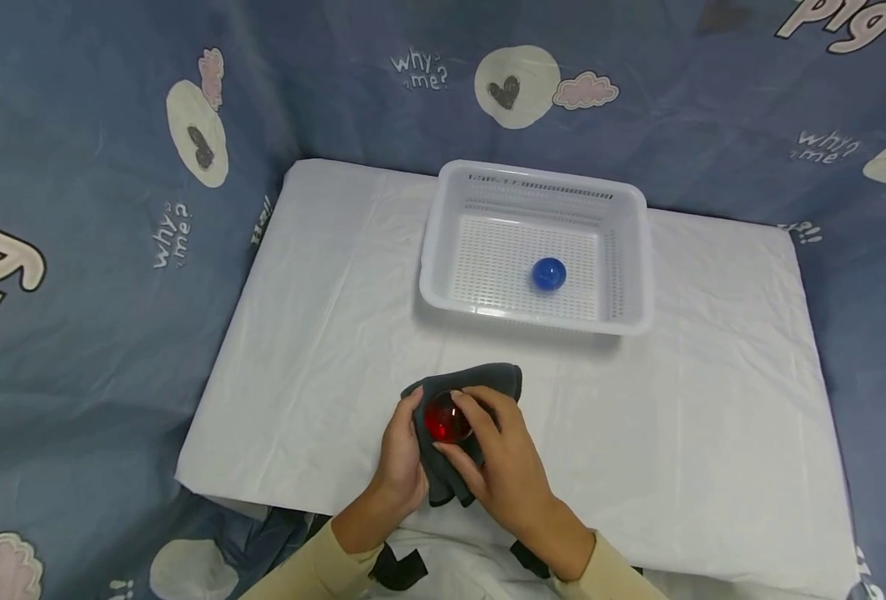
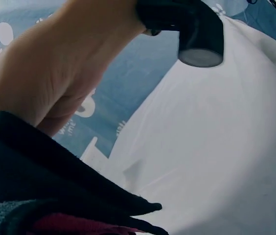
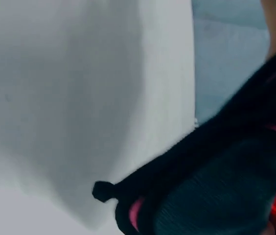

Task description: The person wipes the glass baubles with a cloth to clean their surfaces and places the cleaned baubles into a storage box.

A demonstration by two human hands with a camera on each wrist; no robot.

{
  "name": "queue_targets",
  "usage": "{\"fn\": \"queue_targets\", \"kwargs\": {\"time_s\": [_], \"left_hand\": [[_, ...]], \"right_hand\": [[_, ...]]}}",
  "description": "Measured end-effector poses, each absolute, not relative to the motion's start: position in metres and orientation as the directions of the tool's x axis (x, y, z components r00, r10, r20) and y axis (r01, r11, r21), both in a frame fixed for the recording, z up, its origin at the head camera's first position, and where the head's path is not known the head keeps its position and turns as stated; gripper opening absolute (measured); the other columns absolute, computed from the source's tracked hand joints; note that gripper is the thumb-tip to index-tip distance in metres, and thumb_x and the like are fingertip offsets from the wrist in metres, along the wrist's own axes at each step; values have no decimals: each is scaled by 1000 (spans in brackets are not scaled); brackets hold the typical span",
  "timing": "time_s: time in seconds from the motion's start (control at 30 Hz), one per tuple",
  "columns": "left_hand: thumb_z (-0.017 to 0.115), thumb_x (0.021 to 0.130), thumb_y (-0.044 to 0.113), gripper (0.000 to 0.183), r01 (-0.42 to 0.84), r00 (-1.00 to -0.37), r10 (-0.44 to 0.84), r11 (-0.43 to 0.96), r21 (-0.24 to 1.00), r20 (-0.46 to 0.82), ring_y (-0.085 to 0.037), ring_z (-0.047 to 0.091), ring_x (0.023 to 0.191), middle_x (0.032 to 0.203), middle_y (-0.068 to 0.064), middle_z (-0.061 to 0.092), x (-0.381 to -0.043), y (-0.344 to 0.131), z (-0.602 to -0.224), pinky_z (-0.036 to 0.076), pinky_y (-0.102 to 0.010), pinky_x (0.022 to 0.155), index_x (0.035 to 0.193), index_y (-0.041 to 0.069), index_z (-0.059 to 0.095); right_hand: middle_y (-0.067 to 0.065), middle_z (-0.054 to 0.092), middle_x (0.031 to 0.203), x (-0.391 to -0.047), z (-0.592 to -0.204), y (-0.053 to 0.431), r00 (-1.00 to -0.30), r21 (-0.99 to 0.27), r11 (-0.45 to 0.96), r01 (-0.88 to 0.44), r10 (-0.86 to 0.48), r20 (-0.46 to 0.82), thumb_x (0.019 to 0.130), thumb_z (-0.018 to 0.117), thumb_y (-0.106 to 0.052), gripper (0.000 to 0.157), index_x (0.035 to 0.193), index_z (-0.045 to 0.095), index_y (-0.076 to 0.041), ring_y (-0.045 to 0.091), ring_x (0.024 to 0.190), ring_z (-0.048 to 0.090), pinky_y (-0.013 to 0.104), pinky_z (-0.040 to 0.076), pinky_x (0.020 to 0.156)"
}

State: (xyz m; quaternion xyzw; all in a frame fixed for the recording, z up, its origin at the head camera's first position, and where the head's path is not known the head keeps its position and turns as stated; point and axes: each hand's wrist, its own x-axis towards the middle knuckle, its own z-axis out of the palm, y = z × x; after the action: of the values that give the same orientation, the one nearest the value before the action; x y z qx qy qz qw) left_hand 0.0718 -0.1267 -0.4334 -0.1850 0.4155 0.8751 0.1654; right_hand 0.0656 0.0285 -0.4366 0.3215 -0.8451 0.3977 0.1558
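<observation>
At the near edge of the white-covered table (image 1: pixel 713 433), the right hand (image 1: pixel 515 467) pinches a clear red ball (image 1: pixel 443 420) between thumb and fingers, against a dark grey cloth (image 1: pixel 501 379). The left hand (image 1: pixel 400 467) grips the cloth's left side, its fingers partly hidden. Farther off, slightly right, a white basket (image 1: pixel 536 322) contains a blue ball (image 1: pixel 549 274).
</observation>
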Motion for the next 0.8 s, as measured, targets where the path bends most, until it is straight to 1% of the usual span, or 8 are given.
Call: {"fn": "queue_targets", "kwargs": {"time_s": [0.17, 0.33, 0.4, 0.47, 0.53, 0.63, 0.73, 0.8], "left_hand": [[25, 115, 43, 56, -444, -882, 138, -561, 699, -450, -18, 54, 129, 140, -10, 49, 73, -128, -435, 48, -32, 108, 148, -1, 37], [24, 115, 41, 60, -428, -898, 180, -561, 708, -400, -22, 51, 135, 152, -15, 45, 73, -127, -438, 48, -33, 109, 155, -2, 38], [22, 115, 40, 60, -451, -888, 208, -570, 687, -410, -24, 49, 137, 156, -16, 40, 73, -128, -438, 47, -35, 110, 157, -1, 35], [22, 115, 42, 60, -473, -875, 215, -573, 669, -435, -23, 47, 138, 156, -16, 38, 74, -128, -437, 47, -35, 111, 158, 2, 31], [22, 114, 46, 61, -482, -867, 205, -575, 661, -453, -24, 46, 138, 156, -16, 36, 74, -129, -437, 46, -36, 111, 158, 4, 27], [24, 113, 47, 61, -469, -868, 169, -587, 660, -466, -23, 44, 140, 156, -14, 36, 73, -131, -436, 45, -35, 112, 158, 6, 27], [24, 114, 46, 60, -461, -869, 156, -597, 656, -469, -22, 46, 138, 153, -12, 39, 72, -132, -435, 45, -34, 111, 157, 6, 28], [23, 114, 45, 57, -460, -869, 154, -601, 653, -470, -21, 47, 137, 149, -10, 42, 71, -131, -434, 45, -33, 112, 156, 6, 30]], "right_hand": [[15, 58, 132, 61, -428, 36, -765, -620, 454, -640, -454, 458, 102, 69, -41, 58, 144, 58, -1, 28, 118, 58, 40, 54, 96], [6, 62, 123, 57, -416, 42, -832, -717, 476, -509, -484, 269, 98, 77, -38, 57, 140, 63, -3, 18, 109, 58, 36, 55, 89], [3, 63, 122, 55, -413, 44, -854, -749, 487, -449, -480, 199, 97, 77, -36, 55, 140, 64, -3, 15, 109, 58, 36, 55, 89], [3, 63, 127, 55, -412, 44, -858, -753, 491, -437, -477, 187, 99, 75, -37, 58, 144, 61, -2, 16, 114, 58, 38, 56, 92], [8, 61, 136, 56, -412, 44, -846, -733, 483, -478, -477, 238, 101, 71, -42, 65, 149, 55, 0, 22, 124, 56, 42, 54, 99], [17, 54, 145, 59, -416, 44, -796, -657, 468, -591, -467, 384, 105, 63, -45, 70, 152, 49, 3, 31, 130, 54, 43, 52, 104], [20, 54, 145, 61, -423, 42, -721, -559, 456, -693, -465, 514, 107, 61, -40, 61, 149, 52, 3, 35, 126, 56, 42, 51, 104], [21, 56, 144, 61, -427, 41, -675, -498, 456, -738, -474, 566, 108, 60, -35, 54, 147, 55, 3, 36, 124, 58, 43, 51, 103]]}}
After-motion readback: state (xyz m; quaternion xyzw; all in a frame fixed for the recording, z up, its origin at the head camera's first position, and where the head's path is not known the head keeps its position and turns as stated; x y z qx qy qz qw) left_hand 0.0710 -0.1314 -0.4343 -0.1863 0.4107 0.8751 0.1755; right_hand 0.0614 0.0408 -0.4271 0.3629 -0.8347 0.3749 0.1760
